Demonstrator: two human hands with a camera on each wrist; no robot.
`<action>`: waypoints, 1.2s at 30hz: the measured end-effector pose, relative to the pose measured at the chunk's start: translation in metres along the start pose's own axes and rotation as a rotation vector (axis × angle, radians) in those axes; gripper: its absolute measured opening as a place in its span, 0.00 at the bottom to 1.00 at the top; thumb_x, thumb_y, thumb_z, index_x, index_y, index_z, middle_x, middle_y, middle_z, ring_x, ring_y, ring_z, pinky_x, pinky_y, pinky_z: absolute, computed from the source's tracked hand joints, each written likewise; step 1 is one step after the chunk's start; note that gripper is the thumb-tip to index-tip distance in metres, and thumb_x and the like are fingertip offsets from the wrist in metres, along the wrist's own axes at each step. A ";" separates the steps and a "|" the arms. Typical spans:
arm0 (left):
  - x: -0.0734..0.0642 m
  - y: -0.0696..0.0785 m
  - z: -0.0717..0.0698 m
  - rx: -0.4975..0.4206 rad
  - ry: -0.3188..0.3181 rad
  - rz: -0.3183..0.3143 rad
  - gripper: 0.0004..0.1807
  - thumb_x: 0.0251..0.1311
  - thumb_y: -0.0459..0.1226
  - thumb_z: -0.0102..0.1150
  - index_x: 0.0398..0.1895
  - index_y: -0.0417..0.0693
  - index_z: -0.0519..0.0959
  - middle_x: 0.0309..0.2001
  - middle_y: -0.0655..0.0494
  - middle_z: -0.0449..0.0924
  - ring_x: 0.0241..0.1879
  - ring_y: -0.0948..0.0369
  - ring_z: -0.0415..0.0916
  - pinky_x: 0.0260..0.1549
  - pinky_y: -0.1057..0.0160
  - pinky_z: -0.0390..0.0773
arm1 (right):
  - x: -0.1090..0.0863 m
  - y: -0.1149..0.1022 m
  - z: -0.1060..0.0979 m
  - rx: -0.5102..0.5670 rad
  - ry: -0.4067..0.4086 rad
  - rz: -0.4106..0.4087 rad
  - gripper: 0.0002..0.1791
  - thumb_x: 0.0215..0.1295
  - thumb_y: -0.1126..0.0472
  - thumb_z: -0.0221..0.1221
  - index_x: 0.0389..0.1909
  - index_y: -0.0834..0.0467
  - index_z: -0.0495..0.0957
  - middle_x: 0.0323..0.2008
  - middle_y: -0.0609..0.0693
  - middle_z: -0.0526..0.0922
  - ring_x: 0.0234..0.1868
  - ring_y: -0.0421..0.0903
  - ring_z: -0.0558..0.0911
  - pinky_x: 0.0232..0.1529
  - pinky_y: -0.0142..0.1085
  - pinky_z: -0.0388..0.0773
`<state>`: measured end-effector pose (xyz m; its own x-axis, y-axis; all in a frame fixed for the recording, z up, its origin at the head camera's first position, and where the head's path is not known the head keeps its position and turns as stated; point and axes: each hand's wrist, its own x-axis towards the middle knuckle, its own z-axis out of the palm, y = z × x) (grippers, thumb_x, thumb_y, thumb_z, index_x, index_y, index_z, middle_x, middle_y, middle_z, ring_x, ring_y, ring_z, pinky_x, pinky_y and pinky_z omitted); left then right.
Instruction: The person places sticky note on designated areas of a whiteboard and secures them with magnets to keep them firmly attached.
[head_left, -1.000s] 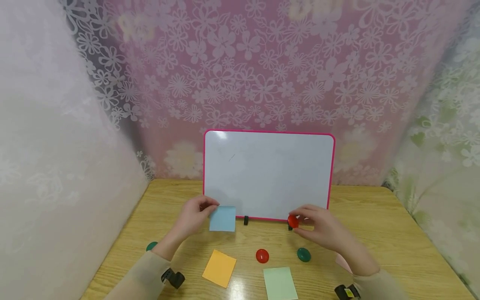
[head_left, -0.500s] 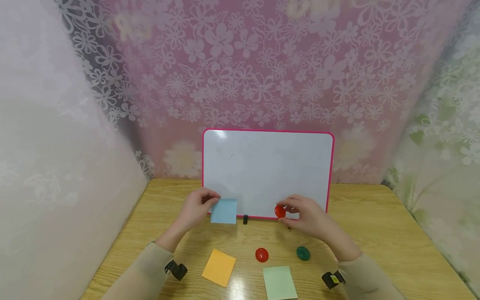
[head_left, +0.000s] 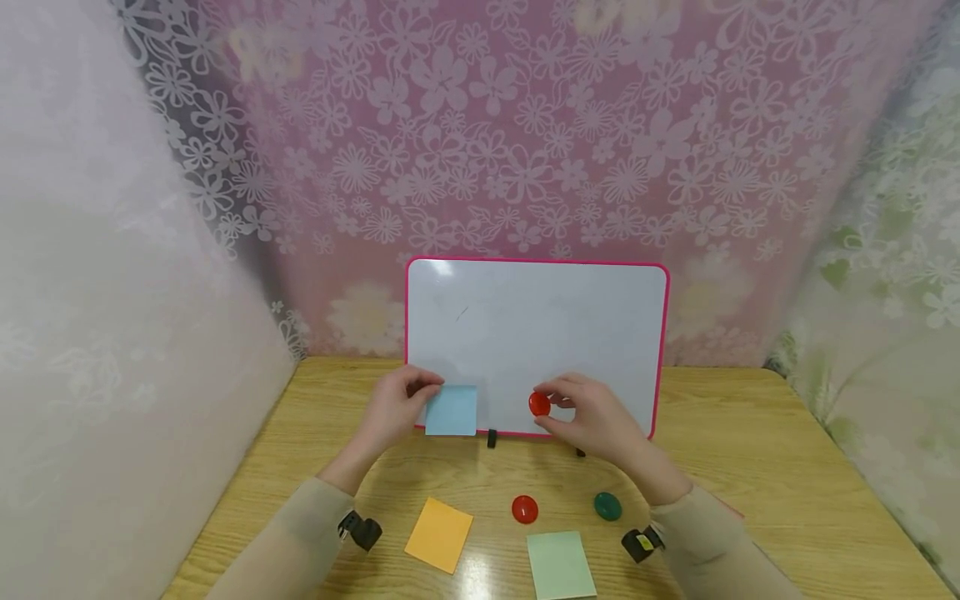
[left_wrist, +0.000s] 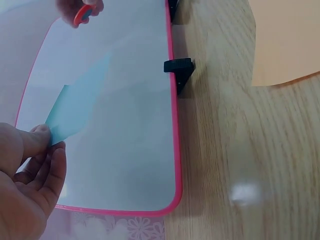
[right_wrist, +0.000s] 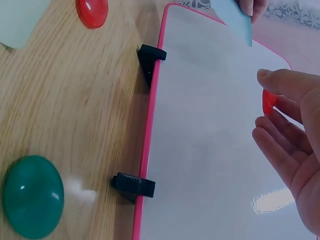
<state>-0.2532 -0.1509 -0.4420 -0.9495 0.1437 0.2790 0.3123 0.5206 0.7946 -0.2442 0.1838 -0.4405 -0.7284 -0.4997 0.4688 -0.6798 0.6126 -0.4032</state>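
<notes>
My left hand pinches a blue sticky note by its upper left corner. In the head view the note overlaps the lower left of a whiteboard with a pink frame. My right hand holds a round red magnet between thumb and fingers, in front of the board's lower middle. From the right wrist view, the red magnet is partly hidden behind the thumb and fingers. The left wrist view has the blue note tilted over the board's white face, its near corner between thumb and fingers.
Black clips support the board's lower edge on the wooden table. Nearer lie an orange sticky note, a second red magnet, a green magnet and a pale green note pad. A floral curtain hangs behind.
Both hands have risen toward the board. The right hand has carried the red magnet left and up, closer to the blue note, which has moved slightly up and right.
</notes>
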 end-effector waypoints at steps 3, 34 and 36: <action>0.005 0.001 0.000 0.003 0.015 0.000 0.07 0.73 0.32 0.67 0.49 0.46 0.90 0.43 0.57 0.87 0.39 0.59 0.80 0.40 0.60 0.82 | 0.007 -0.001 0.002 0.006 0.025 0.007 0.23 0.56 0.63 0.81 0.52 0.60 0.87 0.45 0.49 0.87 0.42 0.51 0.86 0.45 0.40 0.89; 0.045 0.020 0.008 0.037 0.136 0.088 0.03 0.72 0.32 0.67 0.42 0.43 0.89 0.41 0.53 0.85 0.39 0.55 0.79 0.41 0.56 0.82 | 0.059 -0.022 0.017 0.044 0.194 -0.008 0.24 0.57 0.64 0.80 0.55 0.61 0.87 0.49 0.52 0.87 0.46 0.52 0.88 0.47 0.40 0.88; 0.048 0.022 0.007 0.037 0.144 0.090 0.03 0.73 0.32 0.67 0.42 0.43 0.88 0.41 0.53 0.85 0.39 0.55 0.79 0.41 0.56 0.82 | 0.065 -0.024 0.017 0.041 0.200 -0.014 0.24 0.58 0.64 0.80 0.55 0.61 0.87 0.49 0.52 0.87 0.45 0.52 0.88 0.47 0.41 0.88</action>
<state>-0.2923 -0.1261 -0.4148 -0.9028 0.0706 0.4243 0.3918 0.5421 0.7434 -0.2767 0.1266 -0.4143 -0.6903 -0.3733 0.6198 -0.6954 0.5789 -0.4258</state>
